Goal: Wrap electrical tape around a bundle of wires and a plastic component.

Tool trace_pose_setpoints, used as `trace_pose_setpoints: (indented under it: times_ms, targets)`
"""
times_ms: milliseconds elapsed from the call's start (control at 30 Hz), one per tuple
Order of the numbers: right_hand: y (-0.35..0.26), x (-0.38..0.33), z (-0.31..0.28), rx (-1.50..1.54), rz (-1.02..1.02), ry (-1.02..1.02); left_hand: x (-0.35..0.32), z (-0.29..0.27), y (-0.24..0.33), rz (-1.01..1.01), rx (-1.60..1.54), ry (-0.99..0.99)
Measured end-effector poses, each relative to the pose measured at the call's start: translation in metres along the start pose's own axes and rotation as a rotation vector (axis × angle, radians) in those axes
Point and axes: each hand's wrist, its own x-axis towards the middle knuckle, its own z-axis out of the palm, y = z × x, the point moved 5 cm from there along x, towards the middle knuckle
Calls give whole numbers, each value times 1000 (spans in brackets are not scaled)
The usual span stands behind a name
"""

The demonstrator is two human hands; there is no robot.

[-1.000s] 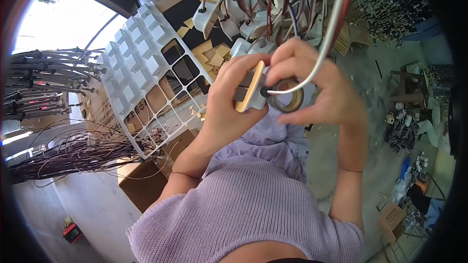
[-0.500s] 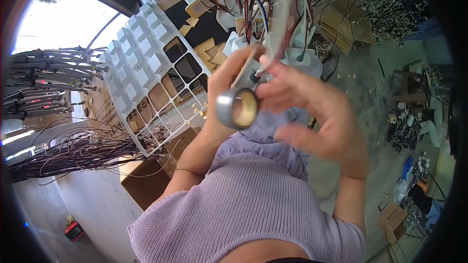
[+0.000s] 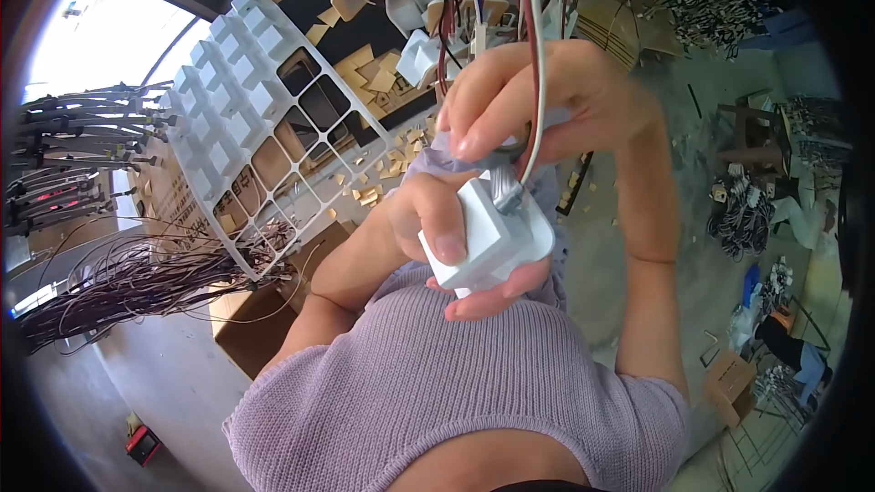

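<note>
A white plastic housing (image 3: 488,235) sits in my left hand (image 3: 428,219), with the thumb pressed on its near-left face and the fingers curled beneath it. A red wire and a white wire (image 3: 538,64) rise from its top and run up past my right hand. Shiny grey tape (image 3: 503,189) lies around the spot where the wires leave the housing. Just above it, my right hand (image 3: 547,96) is closed, fingers bent downward, on the grey tape roll. Most of that roll is hidden behind the fingers.
Left stands a white grid rack (image 3: 264,128) with rows of white housings. Cable bundles (image 3: 82,159) and loose brown wires (image 3: 137,278) hang at the far left. More wired housings (image 3: 419,59) are ahead. A cardboard box (image 3: 255,333) is below the rack; a person (image 3: 797,355) is at far right.
The white housing has come nearer and turned, now plainly in view in my left hand. The tape roll, visible before between my hands, is mostly covered by my right hand, whose fingers have closed.
</note>
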Motion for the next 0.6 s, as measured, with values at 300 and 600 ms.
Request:
trace_pose_setpoints:
  times_ms: [300,600]
  targets:
    - [-8,-5,7,-373,58,114,-2,-2,12,55,191,246]
    - [-22,-17,-6,-590,523,131,-29,-7,48,315,1014,1084]
